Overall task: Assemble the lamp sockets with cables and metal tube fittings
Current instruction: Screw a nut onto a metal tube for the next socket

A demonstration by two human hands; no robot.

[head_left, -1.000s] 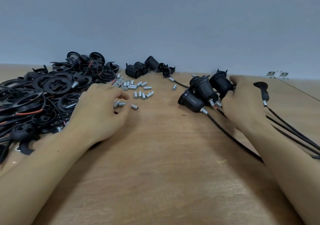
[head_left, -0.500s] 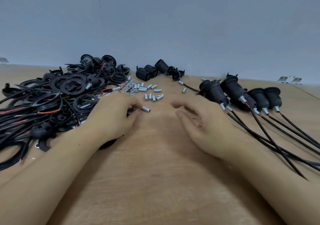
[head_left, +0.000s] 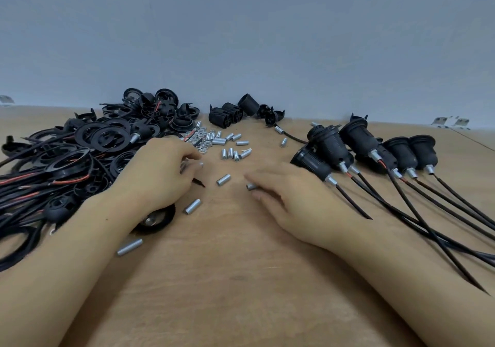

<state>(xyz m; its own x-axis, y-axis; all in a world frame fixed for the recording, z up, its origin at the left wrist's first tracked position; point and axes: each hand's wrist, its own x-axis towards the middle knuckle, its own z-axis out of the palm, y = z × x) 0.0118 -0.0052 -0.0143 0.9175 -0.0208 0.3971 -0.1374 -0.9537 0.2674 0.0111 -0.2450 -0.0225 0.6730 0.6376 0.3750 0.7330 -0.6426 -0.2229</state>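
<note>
Two hands on the desk. Left hand, at 9 o'clock, fingers curled pinching a metal tube. Right hand, fingers loosely extended, touching another tube. Assembled sockets at 2 o'clock; loose parts heap at 10.

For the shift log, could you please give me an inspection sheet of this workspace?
Surface: wooden table, bare in front.
Job's things: assembled sockets at right; loose metal tubes at centre; unassembled parts pile at left.
Clutter: nothing seen.
Grippers: left hand pinches a cable end and tube; right hand touches a tube.
Cables: black leads trail right.
Surroundings: plain grey wall.
</note>
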